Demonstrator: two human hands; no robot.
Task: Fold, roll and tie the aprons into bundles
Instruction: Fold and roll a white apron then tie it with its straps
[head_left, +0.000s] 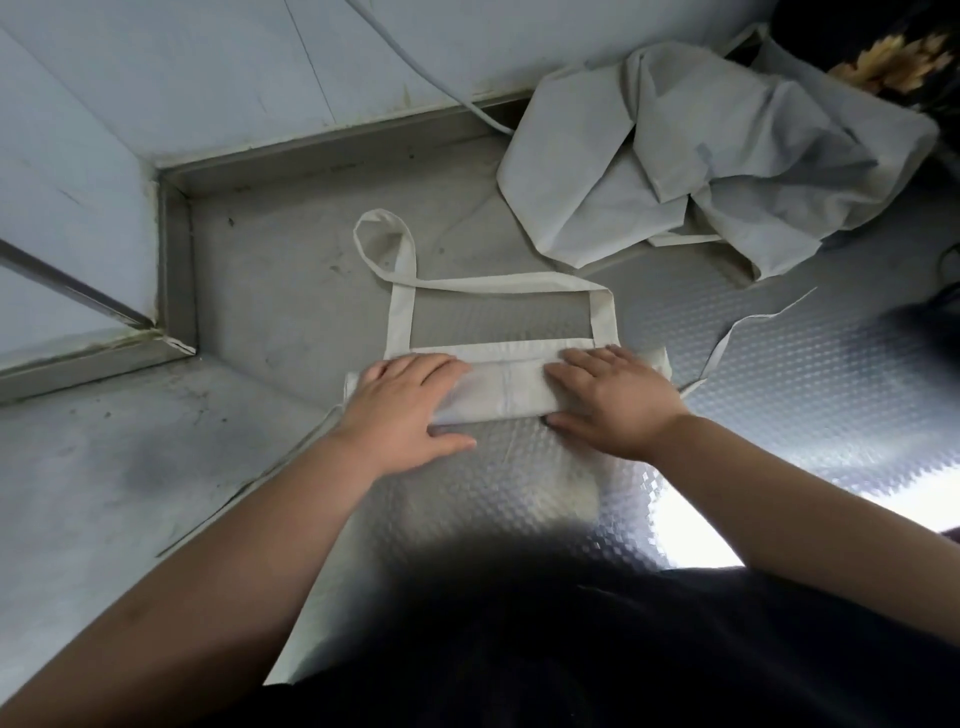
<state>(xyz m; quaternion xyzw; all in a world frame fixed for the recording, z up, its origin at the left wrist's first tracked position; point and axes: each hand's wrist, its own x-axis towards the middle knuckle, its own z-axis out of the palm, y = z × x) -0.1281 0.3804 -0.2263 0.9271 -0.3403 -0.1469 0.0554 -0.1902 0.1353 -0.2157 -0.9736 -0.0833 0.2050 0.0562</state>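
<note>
A white apron (506, 387) lies rolled into a tight band on the metal worktop (291, 322), its neck strap (410, 283) stretched out beyond it in a loop. My left hand (402, 410) rests flat on the left end of the roll, thumb along its near edge. My right hand (613, 397) presses flat on the right end. A thin tie string (737, 332) trails off to the right of the roll; another runs out on the left under my forearm.
A crumpled heap of white aprons (691, 156) sits at the back right. A raised metal rim (322, 150) and tiled wall close the back; a cable (441, 83) hangs down the wall. A dark object (883, 57) stands in the far right corner.
</note>
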